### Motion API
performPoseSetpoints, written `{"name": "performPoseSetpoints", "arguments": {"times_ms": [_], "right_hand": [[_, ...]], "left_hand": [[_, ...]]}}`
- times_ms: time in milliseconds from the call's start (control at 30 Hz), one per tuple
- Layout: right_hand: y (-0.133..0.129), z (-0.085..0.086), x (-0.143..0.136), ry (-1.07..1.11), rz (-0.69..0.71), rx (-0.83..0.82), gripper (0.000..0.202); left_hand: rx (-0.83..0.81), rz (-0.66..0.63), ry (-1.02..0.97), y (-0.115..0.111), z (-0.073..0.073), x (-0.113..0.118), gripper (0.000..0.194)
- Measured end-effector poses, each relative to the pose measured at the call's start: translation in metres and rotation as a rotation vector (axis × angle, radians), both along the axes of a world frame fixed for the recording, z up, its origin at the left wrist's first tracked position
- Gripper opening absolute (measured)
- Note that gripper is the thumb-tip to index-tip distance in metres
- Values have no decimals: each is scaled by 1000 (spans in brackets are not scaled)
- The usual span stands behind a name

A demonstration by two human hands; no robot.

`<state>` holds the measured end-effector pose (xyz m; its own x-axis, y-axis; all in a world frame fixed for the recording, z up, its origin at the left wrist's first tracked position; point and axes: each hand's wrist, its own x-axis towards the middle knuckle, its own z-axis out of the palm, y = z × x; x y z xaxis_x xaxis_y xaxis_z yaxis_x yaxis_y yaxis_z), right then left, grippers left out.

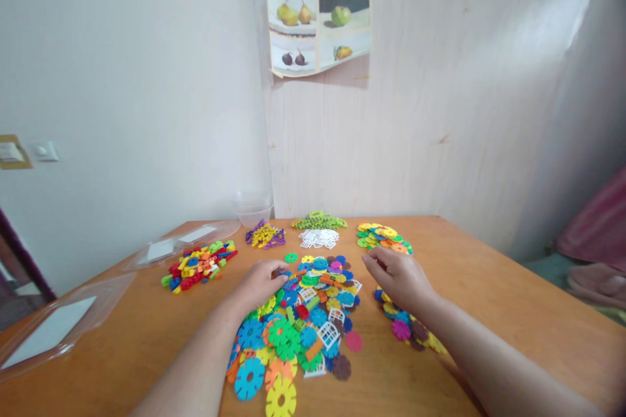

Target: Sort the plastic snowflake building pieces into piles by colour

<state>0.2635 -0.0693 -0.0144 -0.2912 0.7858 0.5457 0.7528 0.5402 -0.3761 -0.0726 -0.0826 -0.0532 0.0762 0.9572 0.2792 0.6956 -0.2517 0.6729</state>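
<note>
A big mixed pile of flat, notched plastic discs (286,339) in several colours lies on the table in front of me, with small bricks and white toy window frames (328,335) among them. My left hand (264,279) rests at the pile's left far edge, thumb and fingers apart, and I see nothing held. On the other side, my right hand (398,275) hovers between the mixed pile and a smaller group of discs (402,330), partly hidden under the wrist. Its fingers are loosely bent and apart, with nothing visible in them.
Sorted heaps lie around: colourful bricks (198,267), purple and yellow pieces (265,234), green pieces (320,222), white pieces (319,238) and round discs (381,236). A clear bowl (253,210) stands at the back. Clear plastic lids (105,296) lie along the table's (489,313) left side.
</note>
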Motion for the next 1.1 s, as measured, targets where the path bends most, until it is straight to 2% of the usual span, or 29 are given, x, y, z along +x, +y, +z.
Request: {"name": "performPoseSetpoints", "arguments": {"times_ms": [167, 333, 433, 567, 733, 867, 1000, 1100], "right_hand": [[-2, -4, -4, 45, 64, 5, 35], [-6, -7, -8, 89, 134, -23, 32], [-14, -6, -16, 141, 197, -43, 25], [-32, -5, -32, 211, 313, -73, 27], [-50, -6, -47, 242, 414, -133, 30], [-49, -12, -52, 285, 404, -244, 22], [-30, -14, -45, 343, 382, -281, 19], [-1, -12, -23, 416, 243, -226, 22]], "left_hand": [[41, 61, 66, -7, 10, 6, 31], [129, 160, 6, -16, 29, 20, 32], [162, 121, -52, -24, 40, 33, 34], [73, 11, -143, -38, 48, 55, 33], [-59, -156, -212, -54, 49, 80, 33], [-121, -213, -255, -59, 44, 89, 31], [-148, -209, -346, -54, 36, 86, 34], [-94, -100, -351, -48, 35, 75, 38]]}}
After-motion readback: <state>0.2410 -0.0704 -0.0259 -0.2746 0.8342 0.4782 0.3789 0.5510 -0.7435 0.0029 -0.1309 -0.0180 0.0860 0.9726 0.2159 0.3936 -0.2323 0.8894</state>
